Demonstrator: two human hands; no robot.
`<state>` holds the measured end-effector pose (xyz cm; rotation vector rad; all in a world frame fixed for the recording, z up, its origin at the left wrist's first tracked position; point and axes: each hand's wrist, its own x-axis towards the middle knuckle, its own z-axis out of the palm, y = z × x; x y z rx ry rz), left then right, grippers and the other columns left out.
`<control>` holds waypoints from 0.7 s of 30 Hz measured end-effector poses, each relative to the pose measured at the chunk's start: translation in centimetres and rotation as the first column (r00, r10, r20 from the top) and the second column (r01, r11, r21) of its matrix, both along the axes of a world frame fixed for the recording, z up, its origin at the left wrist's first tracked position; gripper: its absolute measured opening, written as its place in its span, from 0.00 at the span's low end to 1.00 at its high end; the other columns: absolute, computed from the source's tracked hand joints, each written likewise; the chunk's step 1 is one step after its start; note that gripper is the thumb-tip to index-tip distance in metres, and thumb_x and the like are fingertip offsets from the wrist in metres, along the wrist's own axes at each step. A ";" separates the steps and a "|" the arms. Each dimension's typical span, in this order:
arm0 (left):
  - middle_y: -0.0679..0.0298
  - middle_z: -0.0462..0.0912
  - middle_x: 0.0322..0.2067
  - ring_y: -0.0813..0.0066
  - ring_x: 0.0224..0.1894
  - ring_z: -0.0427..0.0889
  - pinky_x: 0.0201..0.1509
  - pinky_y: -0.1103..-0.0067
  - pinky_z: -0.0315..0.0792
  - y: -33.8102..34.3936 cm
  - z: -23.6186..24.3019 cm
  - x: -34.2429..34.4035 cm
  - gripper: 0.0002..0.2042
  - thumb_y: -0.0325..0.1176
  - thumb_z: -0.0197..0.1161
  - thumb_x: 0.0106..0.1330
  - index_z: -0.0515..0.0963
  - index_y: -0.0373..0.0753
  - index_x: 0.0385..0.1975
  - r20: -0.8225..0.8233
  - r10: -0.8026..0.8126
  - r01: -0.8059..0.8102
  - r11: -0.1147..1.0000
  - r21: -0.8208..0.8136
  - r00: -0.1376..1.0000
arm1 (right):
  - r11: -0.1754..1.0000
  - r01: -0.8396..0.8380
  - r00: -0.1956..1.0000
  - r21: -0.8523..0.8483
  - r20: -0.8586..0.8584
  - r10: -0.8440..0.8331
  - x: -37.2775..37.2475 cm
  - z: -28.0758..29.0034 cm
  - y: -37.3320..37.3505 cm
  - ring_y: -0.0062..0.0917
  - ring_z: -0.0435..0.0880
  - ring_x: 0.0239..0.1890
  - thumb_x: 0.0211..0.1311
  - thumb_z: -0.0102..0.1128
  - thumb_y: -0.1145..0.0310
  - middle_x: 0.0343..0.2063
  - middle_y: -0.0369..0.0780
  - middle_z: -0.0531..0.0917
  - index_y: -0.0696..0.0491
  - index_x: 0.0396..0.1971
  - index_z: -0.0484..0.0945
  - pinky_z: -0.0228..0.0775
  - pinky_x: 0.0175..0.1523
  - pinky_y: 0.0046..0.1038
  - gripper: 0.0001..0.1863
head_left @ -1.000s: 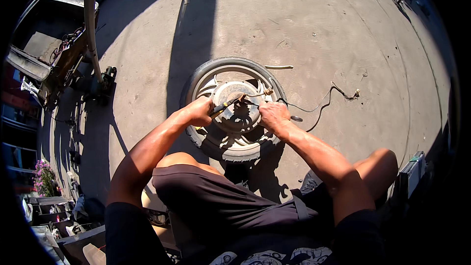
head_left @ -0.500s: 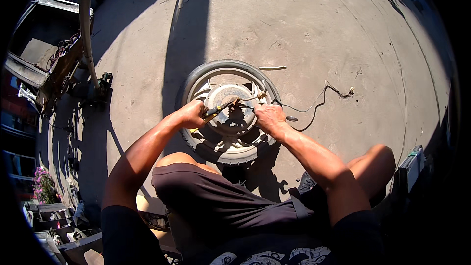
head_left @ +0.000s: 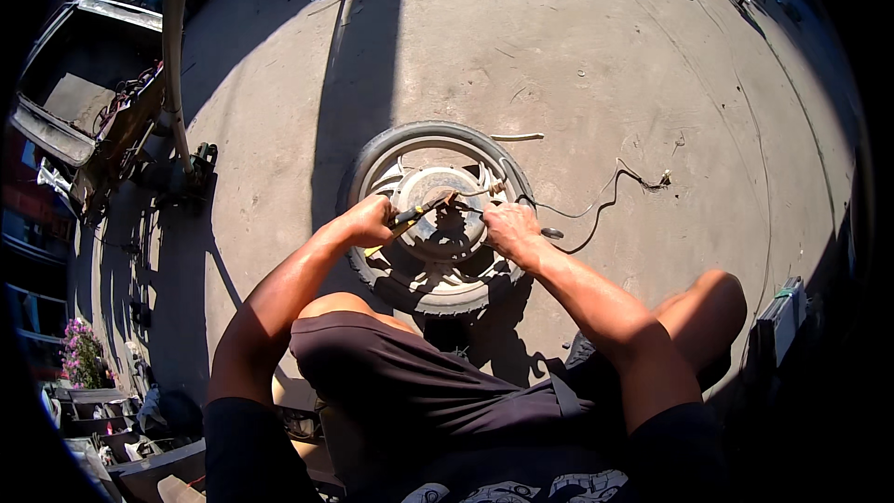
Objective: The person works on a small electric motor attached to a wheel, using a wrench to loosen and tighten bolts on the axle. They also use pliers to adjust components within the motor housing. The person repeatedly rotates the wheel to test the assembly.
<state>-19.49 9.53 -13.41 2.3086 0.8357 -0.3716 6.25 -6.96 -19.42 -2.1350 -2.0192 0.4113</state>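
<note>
in our left hand we grip yellow-and-black pliers over the middle of the wheel; our right hand, near its right edge, holds we can't tell what. a loose squeeze could slip, nicking the cable.

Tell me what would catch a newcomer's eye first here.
Probably the big spoked wheel with its black tyre, lying flat in the middle, just beyond the person's knees. Over it, the left hand grips a yellow-and-black tool, while the right hand is at the wheel's right side. Next might come the pink flowers, a bright patch at the lower left.
</note>
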 end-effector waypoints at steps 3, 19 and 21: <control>0.57 0.72 0.15 0.76 0.19 0.67 0.27 0.72 0.67 -0.8 3.1 3.0 0.14 0.28 0.62 0.44 0.82 0.33 0.33 -0.149 0.014 -0.024 0.998 -0.066 0.989 | 0.995 -0.051 0.997 -0.082 0.059 0.055 0.1 2.2 1.0 0.40 0.88 0.36 0.52 0.56 0.72 0.30 0.48 0.86 0.55 0.26 0.86 0.79 0.39 0.38 0.09; 0.55 0.71 0.15 0.76 0.20 0.70 0.29 0.72 0.69 -1.3 1.1 1.7 0.13 0.31 0.62 0.46 0.81 0.30 0.31 -0.053 0.120 -0.120 0.993 0.012 0.991 | 0.996 0.092 0.995 0.019 -0.032 -0.092 -0.4 1.2 -0.1 0.42 0.87 0.36 0.50 0.55 0.72 0.29 0.49 0.85 0.56 0.26 0.84 0.79 0.38 0.41 0.08; 0.54 0.72 0.15 0.71 0.20 0.72 0.30 0.71 0.70 -1.7 1.4 1.8 0.14 0.30 0.62 0.44 0.81 0.29 0.30 -0.067 0.152 -0.151 0.988 0.012 0.986 | 0.992 0.127 0.992 0.026 -0.013 -0.127 -0.6 1.7 -0.2 0.40 0.87 0.36 0.47 0.57 0.74 0.29 0.49 0.86 0.56 0.25 0.85 0.79 0.38 0.40 0.08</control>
